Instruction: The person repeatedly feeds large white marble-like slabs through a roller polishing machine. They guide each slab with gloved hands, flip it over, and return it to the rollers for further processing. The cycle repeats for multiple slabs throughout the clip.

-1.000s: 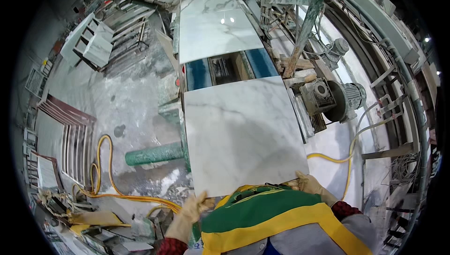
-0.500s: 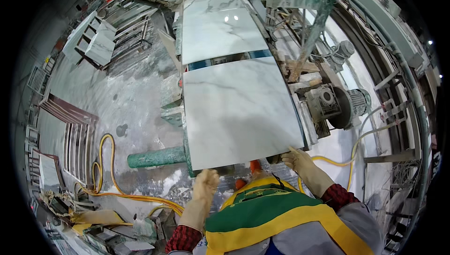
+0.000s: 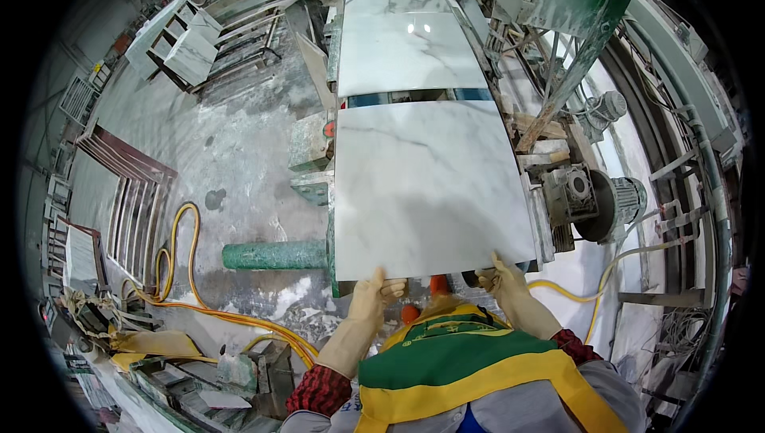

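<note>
Marbled slab (image 3: 430,194) lies edge-pinched by both hands (image 3: 366,303) (image 3: 512,296), fingers (image 3: 391,287) curled, before apron (image 3: 470,373) with illegible markings (image 3: 450,335).

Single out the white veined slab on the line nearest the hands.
The near slab, with the left hand and right hand at its near edge; a gap showing blue strips separates it from the next slab beyond.

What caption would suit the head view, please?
Left hand and right hand at the near edge of a white, grey-veined, rectangular slab.
</note>
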Tool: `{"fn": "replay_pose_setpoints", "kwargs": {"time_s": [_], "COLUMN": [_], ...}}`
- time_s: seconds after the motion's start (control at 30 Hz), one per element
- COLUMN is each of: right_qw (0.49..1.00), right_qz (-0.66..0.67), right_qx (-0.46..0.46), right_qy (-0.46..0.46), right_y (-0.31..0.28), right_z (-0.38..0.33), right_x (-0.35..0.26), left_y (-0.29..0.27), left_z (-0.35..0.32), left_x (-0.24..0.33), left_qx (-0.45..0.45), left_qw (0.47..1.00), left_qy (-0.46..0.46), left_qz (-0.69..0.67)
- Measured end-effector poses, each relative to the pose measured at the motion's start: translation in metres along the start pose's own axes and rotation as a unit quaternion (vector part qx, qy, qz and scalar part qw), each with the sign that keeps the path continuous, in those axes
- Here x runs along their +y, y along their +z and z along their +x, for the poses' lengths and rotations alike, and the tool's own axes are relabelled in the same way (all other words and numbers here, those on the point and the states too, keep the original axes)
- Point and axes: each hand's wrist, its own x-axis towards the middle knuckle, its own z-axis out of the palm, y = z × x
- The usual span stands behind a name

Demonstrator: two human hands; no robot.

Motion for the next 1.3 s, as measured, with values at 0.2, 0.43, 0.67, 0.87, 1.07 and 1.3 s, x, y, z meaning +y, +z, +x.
{"fn": "replay_pose_setpoints", "kwargs": {"time_s": [0.2, 0.43, 0.67, 0.87, 1.07, 1.3], "right_qw": [1.0, 0.996, 0.996, 0.997, 0.983, 0.943], "right_qz": [-0.012, -0.042, -0.057, -0.065, -0.102, -0.146], "right_qx": [-0.004, -0.045, -0.029, -0.033, -0.134, -0.24], "right_qy": [-0.021, -0.067, -0.054, -0.031, -0.068, -0.177], "right_y": [0.0, -0.001, 0.009, 0.021, 0.019, 0.025], "right_z": [0.038, 0.05, 0.05, 0.041, 0.029, -0.003], "right_x": [-0.011, -0.015, -0.021, -0.039, -0.054, -0.074], "left_y": [0.018, 0.028, 0.023, 0.018, 0.043, 0.027], "left_z": [0.012, 0.023, 0.042, 0.054, 0.044, 0.057], "left_x": [0.022, 0.025, 0.024, 0.026, 0.051, 0.048], "left_qx": [-0.01, 0.004, 0.01, -0.009, 0.044, 0.017], "left_qw": [0.999, 0.999, 0.999, 0.999, 0.999, 1.0], "left_qy": [0.047, 0.036, 0.039, 0.035, 0.013, -0.015], "left_qz": [0.002, -0.022, -0.015, -0.039, -0.016, 0.014]}}
